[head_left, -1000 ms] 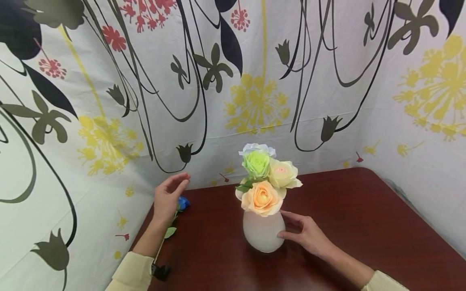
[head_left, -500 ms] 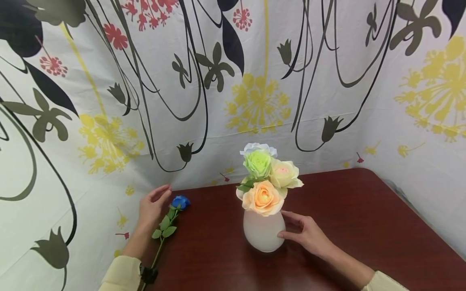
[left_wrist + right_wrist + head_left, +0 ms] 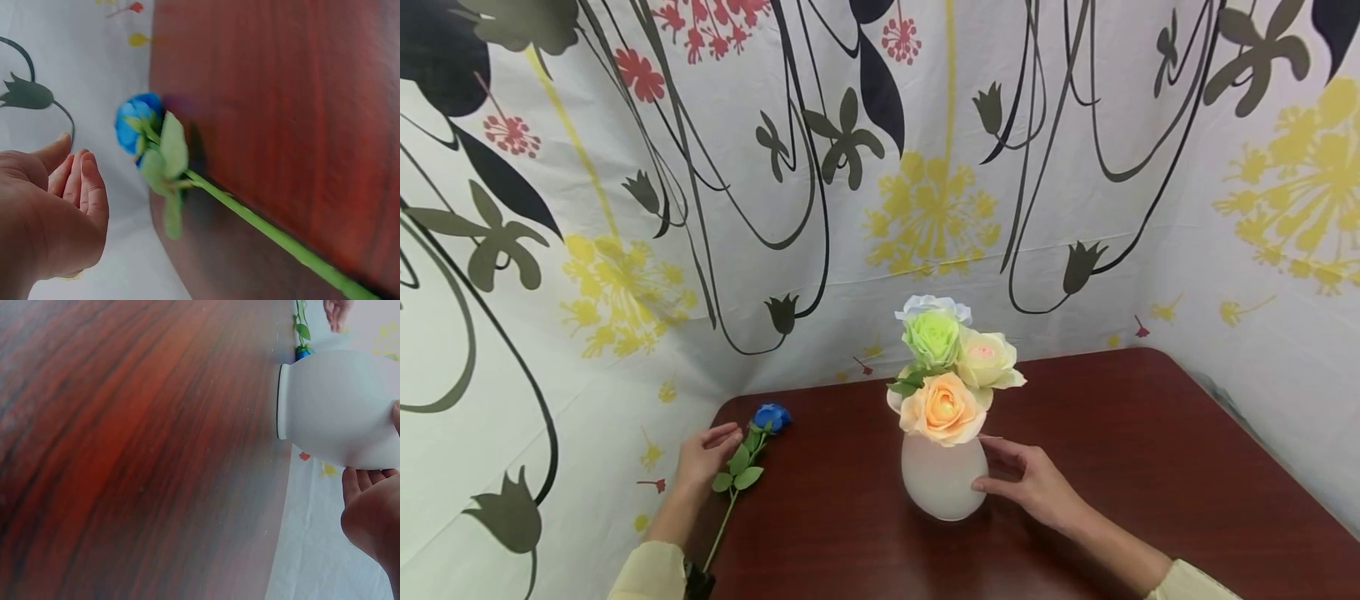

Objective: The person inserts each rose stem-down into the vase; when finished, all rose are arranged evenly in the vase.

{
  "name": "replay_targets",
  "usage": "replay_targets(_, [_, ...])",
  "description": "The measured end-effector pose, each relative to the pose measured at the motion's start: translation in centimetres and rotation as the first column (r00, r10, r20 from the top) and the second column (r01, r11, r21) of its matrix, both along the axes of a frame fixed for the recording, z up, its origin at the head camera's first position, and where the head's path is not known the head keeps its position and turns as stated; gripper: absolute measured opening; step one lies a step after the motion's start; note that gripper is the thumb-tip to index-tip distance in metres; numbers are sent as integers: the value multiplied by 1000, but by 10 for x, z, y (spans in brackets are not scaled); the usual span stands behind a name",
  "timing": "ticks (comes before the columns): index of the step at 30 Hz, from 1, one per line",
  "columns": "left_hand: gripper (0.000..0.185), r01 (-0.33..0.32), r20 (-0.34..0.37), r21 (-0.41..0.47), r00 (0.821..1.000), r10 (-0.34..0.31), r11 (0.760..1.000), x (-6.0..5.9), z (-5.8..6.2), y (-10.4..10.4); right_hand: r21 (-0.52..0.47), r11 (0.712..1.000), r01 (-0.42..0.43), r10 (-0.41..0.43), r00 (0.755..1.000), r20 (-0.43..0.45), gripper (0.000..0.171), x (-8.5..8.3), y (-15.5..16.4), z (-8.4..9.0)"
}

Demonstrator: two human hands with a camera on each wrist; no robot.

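Note:
A blue rose (image 3: 771,417) with a green leafy stem (image 3: 275,236) lies along the left side of the table. Just left of its leaves is my left hand (image 3: 702,457), its fingers loosely bent and nothing between them. In the left wrist view a gap shows between this hand (image 3: 56,215) and the flower. At mid-table stands a white vase (image 3: 942,479), upright, holding several roses; a peach rose (image 3: 943,408) faces front and a green rose (image 3: 931,337) sits behind it. My right hand (image 3: 1033,486) grips the vase's right side, thumb in front and fingers behind.
The dark red-brown wooden table (image 3: 1120,433) reaches back to a white patterned cloth (image 3: 865,317), which also hangs along the left and right sides. The table's far right corner is rounded.
My left hand has moved left and down toward me, off the blue rose, so its bloom and leaves now show. The right hand and the vase have stayed put.

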State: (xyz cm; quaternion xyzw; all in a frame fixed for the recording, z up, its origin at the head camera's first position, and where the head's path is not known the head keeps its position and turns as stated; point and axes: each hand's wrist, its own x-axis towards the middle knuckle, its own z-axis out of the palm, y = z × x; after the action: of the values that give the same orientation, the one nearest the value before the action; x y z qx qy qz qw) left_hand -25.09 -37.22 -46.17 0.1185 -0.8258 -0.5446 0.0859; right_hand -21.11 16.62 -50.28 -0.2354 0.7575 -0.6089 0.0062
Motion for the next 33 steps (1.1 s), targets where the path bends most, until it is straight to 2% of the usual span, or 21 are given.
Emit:
replay_targets(6, [40, 18, 35, -24, 999, -17, 1000, 4, -16, -8, 4, 1000, -1, 1, 1000, -3, 72, 0, 0, 0])
replay_targets(11, [35, 47, 29, -120, 999, -44, 992, 6, -31, -14, 10, 1000, 1, -1, 1000, 0, 72, -1, 1, 0])
replay_targets(14, [32, 47, 40, -250, 998, -39, 967, 5, -40, -18, 14, 1000, 5, -5, 1000, 2, 73, -1, 1, 0])
replay_targets(18, [31, 44, 88, -406, 996, -9, 913, 4, -46, -17, 15, 1000, 7, -7, 1000, 5, 72, -1, 1, -2])
replay_targets(24, [26, 28, 91, -495, 996, 20, 868, 3, -48, -10, 1, 1000, 3, -3, 1000, 2, 72, -1, 1, -3])
replay_targets(33, [16, 22, 82, -549, 996, 27, 836, 4, -44, -5, 12, 1000, 5, -5, 1000, -2, 72, -1, 1, -2])
